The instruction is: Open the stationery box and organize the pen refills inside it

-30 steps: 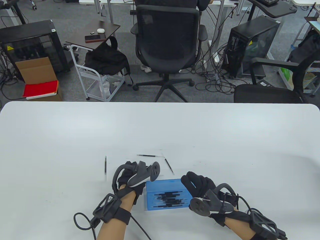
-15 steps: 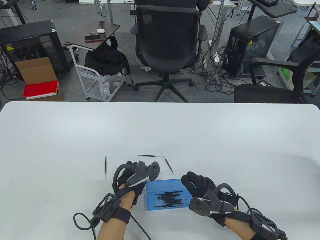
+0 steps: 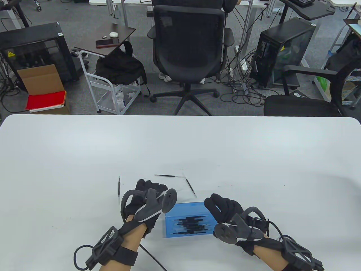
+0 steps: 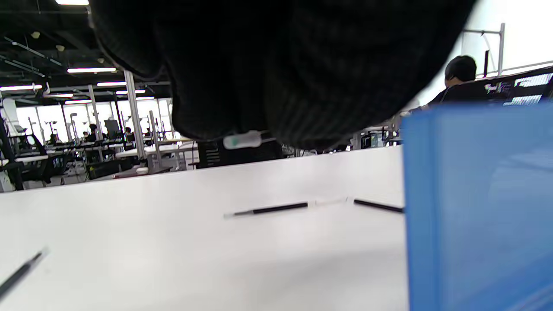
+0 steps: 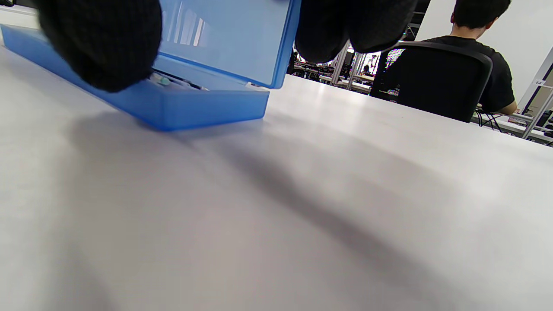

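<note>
The blue stationery box (image 3: 172, 229) lies near the table's front edge with its lid (image 5: 224, 39) raised. Several black pen refills (image 3: 191, 223) lie inside it. Three more refills lie loose on the table: one to the left (image 3: 119, 189), one behind (image 3: 166, 175) and one slanted (image 3: 191, 187). My right hand (image 3: 218, 204) holds the box at its right end, fingers (image 5: 354, 26) behind the lid and thumb (image 5: 99, 43) in front. My left hand (image 3: 149, 187) hovers just left of the box with loosely curled fingers, holding nothing. The left wrist view shows the box wall (image 4: 475, 207) and two loose refills (image 4: 276, 209).
The white table (image 3: 253, 158) stretches wide behind and beside the box. Beyond its far edge stand office chairs (image 3: 189, 48), a small cart with a bag (image 3: 118, 67) and computer towers. A person (image 5: 484, 26) sits at another desk.
My left hand has drawn back to the left, away from the box's left end, and its wrist has turned. The right hand and the box have stayed put.
</note>
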### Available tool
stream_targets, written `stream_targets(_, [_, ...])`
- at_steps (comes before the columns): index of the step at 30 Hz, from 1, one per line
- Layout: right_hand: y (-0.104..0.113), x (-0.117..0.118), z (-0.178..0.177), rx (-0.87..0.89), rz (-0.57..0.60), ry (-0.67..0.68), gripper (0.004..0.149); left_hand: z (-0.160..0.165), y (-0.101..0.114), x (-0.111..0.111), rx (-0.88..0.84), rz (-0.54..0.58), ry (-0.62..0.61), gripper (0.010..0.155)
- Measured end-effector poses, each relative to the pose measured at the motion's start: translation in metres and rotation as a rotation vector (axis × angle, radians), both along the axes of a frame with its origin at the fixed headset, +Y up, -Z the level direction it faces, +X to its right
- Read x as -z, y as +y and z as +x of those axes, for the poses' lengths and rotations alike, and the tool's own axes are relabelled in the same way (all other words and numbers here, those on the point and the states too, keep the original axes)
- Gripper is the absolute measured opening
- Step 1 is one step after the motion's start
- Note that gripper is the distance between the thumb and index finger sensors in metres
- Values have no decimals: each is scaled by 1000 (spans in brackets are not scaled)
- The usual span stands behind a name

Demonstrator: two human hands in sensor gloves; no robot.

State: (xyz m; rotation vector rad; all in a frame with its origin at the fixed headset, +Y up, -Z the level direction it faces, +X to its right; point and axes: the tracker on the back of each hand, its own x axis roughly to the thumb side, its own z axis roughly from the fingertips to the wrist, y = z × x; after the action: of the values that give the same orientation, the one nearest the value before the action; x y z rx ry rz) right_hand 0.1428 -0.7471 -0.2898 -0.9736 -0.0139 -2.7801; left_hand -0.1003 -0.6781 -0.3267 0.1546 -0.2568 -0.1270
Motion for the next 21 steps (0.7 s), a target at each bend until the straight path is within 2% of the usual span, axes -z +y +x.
stream_targets(5, [0, 0, 0, -1, 1, -1, 113, 21, 24, -38, 75, 81, -110, 47])
stream_targets(8, [0, 0, 0, -1, 0, -2, 113, 35, 27, -58, 109, 93, -164, 48])
stream_targets(14, [0, 0, 0, -5, 2, -3, 113, 61, 6, -86, 186, 68, -259, 47])
stream_targets(21, [0, 0, -1, -7, 5, -3, 113, 78, -27, -90, 223, 20, -293, 47])
